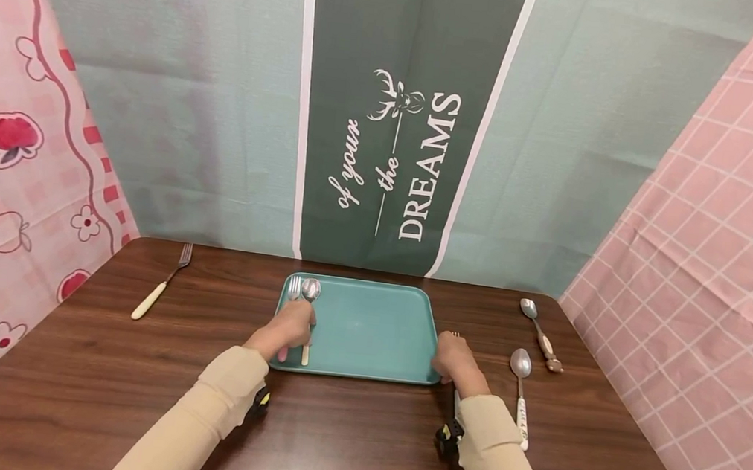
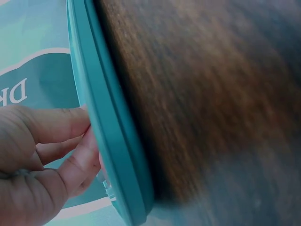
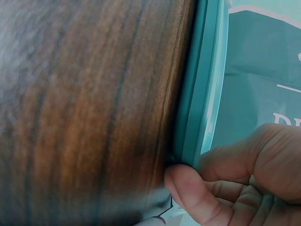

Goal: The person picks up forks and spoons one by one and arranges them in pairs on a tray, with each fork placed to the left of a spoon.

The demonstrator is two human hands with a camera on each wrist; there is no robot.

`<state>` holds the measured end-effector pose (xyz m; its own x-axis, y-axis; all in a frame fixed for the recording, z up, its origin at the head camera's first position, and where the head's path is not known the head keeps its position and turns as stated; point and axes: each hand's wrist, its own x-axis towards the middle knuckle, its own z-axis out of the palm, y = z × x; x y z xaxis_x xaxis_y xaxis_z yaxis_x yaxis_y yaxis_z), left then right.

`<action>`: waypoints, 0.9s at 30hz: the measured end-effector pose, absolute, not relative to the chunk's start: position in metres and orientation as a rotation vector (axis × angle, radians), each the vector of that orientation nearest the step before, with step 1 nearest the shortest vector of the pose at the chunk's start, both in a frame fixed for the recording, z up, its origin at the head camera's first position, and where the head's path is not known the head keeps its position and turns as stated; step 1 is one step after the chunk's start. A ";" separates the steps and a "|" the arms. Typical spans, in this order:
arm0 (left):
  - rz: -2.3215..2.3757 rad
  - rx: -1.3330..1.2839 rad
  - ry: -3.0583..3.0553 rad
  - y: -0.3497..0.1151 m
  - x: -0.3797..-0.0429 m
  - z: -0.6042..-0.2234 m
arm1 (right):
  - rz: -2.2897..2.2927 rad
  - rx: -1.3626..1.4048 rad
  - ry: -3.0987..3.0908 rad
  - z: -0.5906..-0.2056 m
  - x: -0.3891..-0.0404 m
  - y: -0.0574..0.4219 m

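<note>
My left hand (image 1: 298, 323) is over the left side of the teal tray (image 1: 369, 324), its thumb and fingertips pinched on a cream-handled spoon (image 1: 310, 289). The tray's rim hides the pinch point in the left wrist view. Beside that spoon lies a fork (image 1: 294, 286) with a pink handle, partly covered by the hand. At the tray's right edge, my right hand (image 1: 454, 357) has thumb and index finger on either side of the rim, gripping it in the right wrist view. Beneath this hand lies another fork (image 1: 455, 334), mostly hidden, with its handle toward me.
Right of the tray lie a spoon with a white patterned handle (image 1: 522, 419) and a spoon with a figure-tipped handle (image 1: 544, 345). A cream-handled fork (image 1: 150, 300) lies far left on the brown wooden table (image 1: 345, 434). Hanging cloths surround the table's back and sides.
</note>
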<state>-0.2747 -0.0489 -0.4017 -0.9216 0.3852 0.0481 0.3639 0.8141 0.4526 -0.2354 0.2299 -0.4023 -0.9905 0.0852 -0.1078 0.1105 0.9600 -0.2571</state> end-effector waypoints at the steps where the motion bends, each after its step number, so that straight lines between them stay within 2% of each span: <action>1: 0.732 0.601 2.946 -0.049 -0.275 -0.401 | -0.406 0.150 3.015 -0.402 -0.236 0.230; 16: 0.791 0.513 2.916 -0.049 -0.279 -0.400 | -0.398 0.145 3.007 -0.400 -0.240 0.228; 27: 0.621 0.722 2.992 -0.049 -0.279 -0.399 | -0.406 0.139 3.018 -0.401 -0.241 0.233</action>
